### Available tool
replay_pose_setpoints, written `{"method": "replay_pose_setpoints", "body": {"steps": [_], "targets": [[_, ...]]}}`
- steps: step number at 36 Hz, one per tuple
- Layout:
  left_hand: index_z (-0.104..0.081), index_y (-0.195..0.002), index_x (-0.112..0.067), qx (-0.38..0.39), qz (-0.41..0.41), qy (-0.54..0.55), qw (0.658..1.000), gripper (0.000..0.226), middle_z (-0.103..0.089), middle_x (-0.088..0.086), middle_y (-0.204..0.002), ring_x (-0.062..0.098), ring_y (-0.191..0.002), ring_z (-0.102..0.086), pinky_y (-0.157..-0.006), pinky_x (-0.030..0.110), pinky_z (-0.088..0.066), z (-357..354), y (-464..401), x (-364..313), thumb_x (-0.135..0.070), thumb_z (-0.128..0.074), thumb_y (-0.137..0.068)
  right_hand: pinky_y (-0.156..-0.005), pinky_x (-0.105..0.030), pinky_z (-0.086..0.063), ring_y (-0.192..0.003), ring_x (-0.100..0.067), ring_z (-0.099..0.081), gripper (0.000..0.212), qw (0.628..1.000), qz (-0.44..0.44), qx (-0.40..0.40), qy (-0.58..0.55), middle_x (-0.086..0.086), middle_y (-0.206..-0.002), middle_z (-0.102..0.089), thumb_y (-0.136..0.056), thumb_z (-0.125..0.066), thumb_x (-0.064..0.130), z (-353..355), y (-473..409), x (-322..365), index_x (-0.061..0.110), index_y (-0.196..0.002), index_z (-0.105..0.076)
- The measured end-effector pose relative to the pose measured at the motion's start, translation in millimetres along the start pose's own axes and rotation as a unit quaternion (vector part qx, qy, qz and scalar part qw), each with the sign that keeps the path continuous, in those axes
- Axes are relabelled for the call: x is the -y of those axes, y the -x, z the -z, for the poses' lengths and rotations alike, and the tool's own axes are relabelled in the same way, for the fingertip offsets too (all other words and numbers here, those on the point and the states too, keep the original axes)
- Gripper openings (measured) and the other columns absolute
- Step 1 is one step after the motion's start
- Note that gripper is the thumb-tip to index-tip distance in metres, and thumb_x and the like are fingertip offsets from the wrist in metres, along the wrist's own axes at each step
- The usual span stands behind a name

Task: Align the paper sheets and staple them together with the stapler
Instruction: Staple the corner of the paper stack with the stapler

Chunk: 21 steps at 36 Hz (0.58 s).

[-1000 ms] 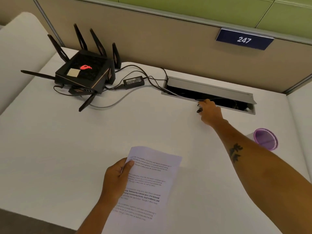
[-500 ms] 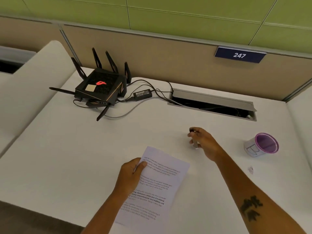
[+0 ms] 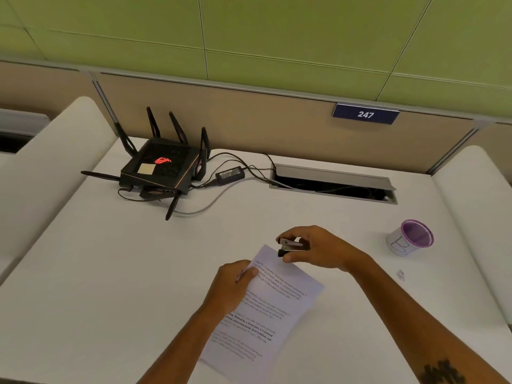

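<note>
Now I see right hand (image 3: 321, 252) clamping stapler (image 3: 292, 246) at paper sheets' (image 3: 266, 309) top corner; left hand (image 3: 231, 286) pinches their left edge. Bare desk (image 3: 110, 273) all around.

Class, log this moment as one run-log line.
left hand: holds paper sheets | right hand: holds stapler at top corner | stapled: cannot tell
</note>
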<state>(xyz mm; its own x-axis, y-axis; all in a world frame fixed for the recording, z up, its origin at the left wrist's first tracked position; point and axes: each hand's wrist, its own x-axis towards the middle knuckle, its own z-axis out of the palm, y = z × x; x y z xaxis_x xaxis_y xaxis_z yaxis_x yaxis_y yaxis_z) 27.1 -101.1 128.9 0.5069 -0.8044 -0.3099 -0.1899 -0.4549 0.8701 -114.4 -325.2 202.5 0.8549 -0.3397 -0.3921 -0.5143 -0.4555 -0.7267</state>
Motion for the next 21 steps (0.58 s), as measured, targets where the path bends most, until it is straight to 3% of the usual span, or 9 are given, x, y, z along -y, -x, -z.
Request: {"method": "replay_pose_setpoints", "body": {"steps": [2, 5, 10, 14, 21], "targets": [[-0.068, -0.088, -0.015, 0.007, 0.001, -0.007, 1.000, 0.030, -0.074, -0.002, -0.077, 0.010, -0.061, -0.068, -0.056, 0.021, -0.052, 5.1, -1.7, 3.7, -0.036, -0.059, -0.107, -0.096, -0.021, -0.052, -0.113, -0.009, -0.063, 0.049, 0.998, 0.008, 0.006, 0.061, 0.014, -0.128, -0.066, -0.088, -0.080, 0.042, -5.6, -4.4, 6.4, 0.030, -0.133, -0.066], [-0.067, -0.086, -0.021, 0.019, 0.002, -0.019, 1.000, 0.028, -0.075, -0.002, -0.078, 0.013, -0.061, -0.071, -0.056, 0.019, -0.054, 11.1, -2.4, 7.9, -0.038, -0.058, -0.107, -0.099, -0.027, -0.052, -0.112, -0.010, -0.060, 0.052, 0.992, 0.017, 0.020, 0.125, 0.013, -0.129, -0.063, -0.089, -0.077, 0.046, -14.1, -10.2, 15.9, 0.029, -0.136, -0.063], [-0.069, -0.092, -0.018, 0.037, -0.012, -0.035, 0.999, 0.028, -0.075, 0.001, -0.084, 0.014, -0.068, -0.074, -0.061, 0.021, -0.055, 19.2, -2.1, 12.9, -0.037, -0.056, -0.108, -0.092, -0.023, -0.051, -0.108, -0.006, -0.056, 0.054, 0.982, 0.032, 0.034, 0.185, 0.020, -0.123, -0.056, -0.090, -0.075, 0.049, -24.5, -17.1, 30.9, 0.031, -0.139, -0.061], [-0.059, -0.082, -0.037, 0.054, -0.033, -0.049, 0.997, 0.027, -0.068, -0.013, -0.080, 0.008, -0.066, -0.070, -0.057, 0.012, -0.050, 25.0, 2.2, 11.4, -0.036, -0.053, -0.109, -0.093, -0.027, -0.052, -0.112, -0.007, -0.055, 0.055, 0.971, 0.042, 0.041, 0.233, 0.015, -0.131, -0.059, -0.089, -0.074, 0.052, -28.5, -22.5, 40.3, 0.033, -0.139, -0.060], [-0.066, -0.102, -0.033, 0.077, -0.035, -0.048, 0.995, 0.017, -0.072, -0.011, -0.090, 0.010, -0.073, -0.074, -0.060, 0.015, -0.055, 32.1, 5.7, 16.8, -0.038, -0.051, -0.110, -0.092, -0.026, -0.049, -0.114, -0.007, -0.054, 0.053, 0.953, 0.053, 0.054, 0.293, 0.016, -0.130, -0.061, -0.088, -0.073, 0.056, -34.6, -27.1, 57.1, 0.037, -0.136, -0.061]]}}
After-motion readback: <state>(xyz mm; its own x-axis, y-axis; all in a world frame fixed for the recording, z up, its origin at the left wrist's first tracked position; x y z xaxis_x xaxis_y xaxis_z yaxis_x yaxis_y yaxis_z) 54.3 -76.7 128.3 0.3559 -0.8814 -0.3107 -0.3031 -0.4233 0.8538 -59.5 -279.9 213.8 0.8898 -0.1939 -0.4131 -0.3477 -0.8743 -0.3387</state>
